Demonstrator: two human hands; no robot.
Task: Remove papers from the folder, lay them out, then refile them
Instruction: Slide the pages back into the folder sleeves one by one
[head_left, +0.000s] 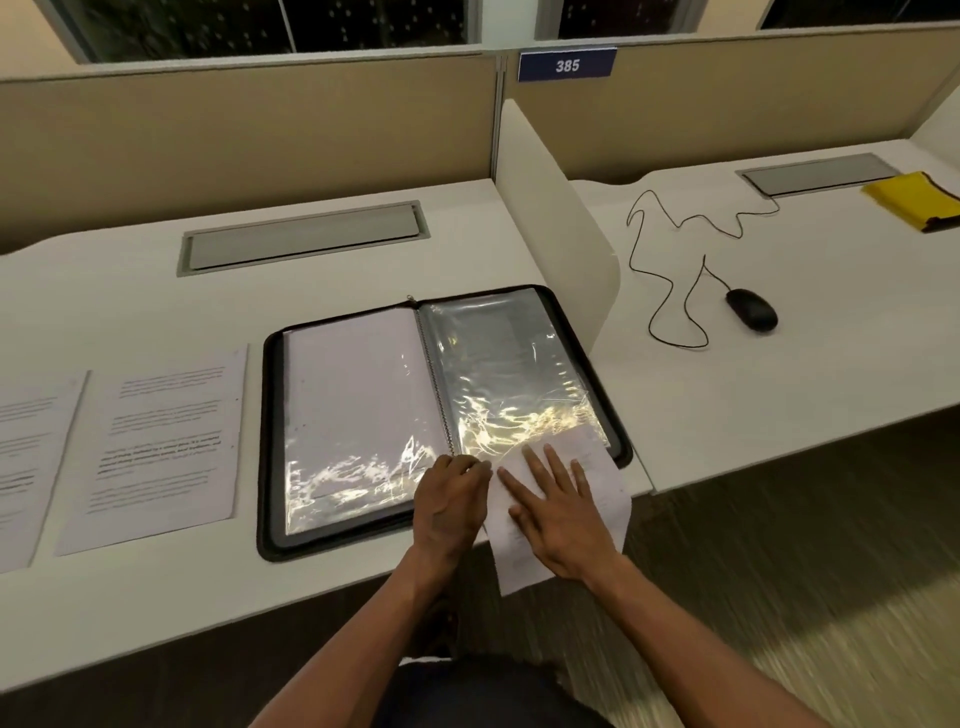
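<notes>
Head view shows my right hand (558, 512) flat on a paper (597, 488) half out of the open folder (270, 415), left hand (449, 501) pinching the sleeve (519, 374) edge. Plastic could snag and crease the sheet, I reckon. Two papers (166, 436) lie left. A sign (567, 65) reads 385.

Blue sign (567, 64) on the far partition (260, 135): white number "385".
Printed sheet (161, 441) on the desk (130, 291), left of the folder (441, 415): lines of type, too blurred to read.
Sheet at the far left edge (26, 457): type likewise unreadable.
Paper under the right hand (558, 525): faint print, illegible.
</notes>
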